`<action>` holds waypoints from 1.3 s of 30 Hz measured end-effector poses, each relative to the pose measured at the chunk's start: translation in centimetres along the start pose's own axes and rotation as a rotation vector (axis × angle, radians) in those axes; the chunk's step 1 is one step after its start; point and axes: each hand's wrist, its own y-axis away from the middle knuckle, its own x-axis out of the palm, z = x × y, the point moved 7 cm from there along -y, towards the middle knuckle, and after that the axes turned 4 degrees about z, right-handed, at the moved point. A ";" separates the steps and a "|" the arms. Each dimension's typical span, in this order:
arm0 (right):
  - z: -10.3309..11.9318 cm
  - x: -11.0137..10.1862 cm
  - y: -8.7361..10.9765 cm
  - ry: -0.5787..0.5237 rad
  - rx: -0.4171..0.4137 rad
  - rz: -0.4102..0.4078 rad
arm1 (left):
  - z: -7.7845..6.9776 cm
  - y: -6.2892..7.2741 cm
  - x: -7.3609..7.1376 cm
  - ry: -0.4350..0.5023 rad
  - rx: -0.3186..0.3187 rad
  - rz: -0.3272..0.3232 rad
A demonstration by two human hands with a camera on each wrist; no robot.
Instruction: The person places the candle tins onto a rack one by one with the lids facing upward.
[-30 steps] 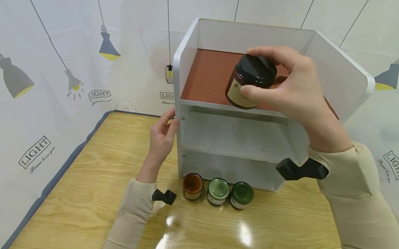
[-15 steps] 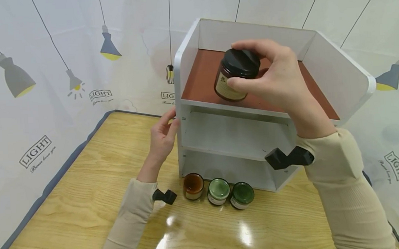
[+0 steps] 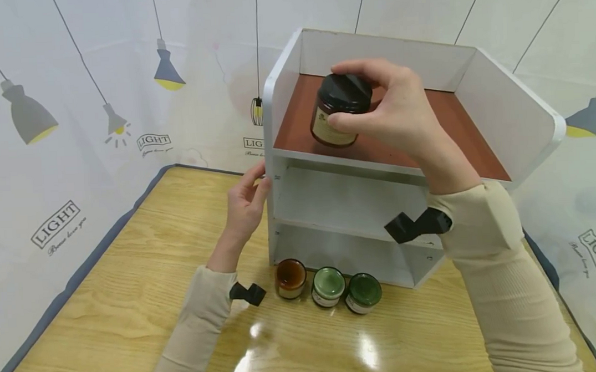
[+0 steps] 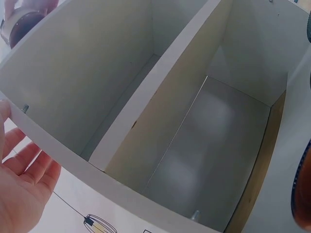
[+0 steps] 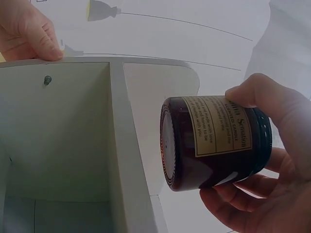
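Note:
My right hand (image 3: pixel 396 107) grips a dark amber scented candle jar (image 5: pixel 209 141) with a black lid and a cream label. The jar, slightly tilted, is held over the red-brown top surface (image 3: pixel 468 134) of a white shelf unit (image 3: pixel 349 225). Thumb and fingers wrap its lid end, as the right wrist view shows, and its base faces the shelf. My left hand (image 3: pixel 246 205) touches the unit's left side panel, fingers extended along the outside and thumb near the front edge (image 4: pixel 63 153).
Three jars stand in a row on the wooden table before the unit: an amber one (image 3: pixel 290 278), a light green one (image 3: pixel 328 285) and a dark green one (image 3: pixel 364 294). Raised white walls edge the unit's top at the back and sides. A lamp-printed backdrop (image 3: pixel 104 200) hangs behind.
My right hand has carried the candle jar leftward and slightly up in the head view, over the left part of the top surface. The left hand stays at the side panel.

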 end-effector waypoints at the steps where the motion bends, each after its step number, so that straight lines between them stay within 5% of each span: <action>1: 0.0 0.1 -0.1 0.005 0.007 0.005 | 0.0 0.0 0.0 -0.002 -0.001 0.000; 24: -1.3 2.2 -2.1 -0.039 0.127 0.108 | -0.2 -0.1 0.1 -0.007 0.020 0.001; 39: -1.8 3.0 -2.7 -0.024 0.121 0.123 | -0.2 -0.1 0.0 -0.027 0.008 0.002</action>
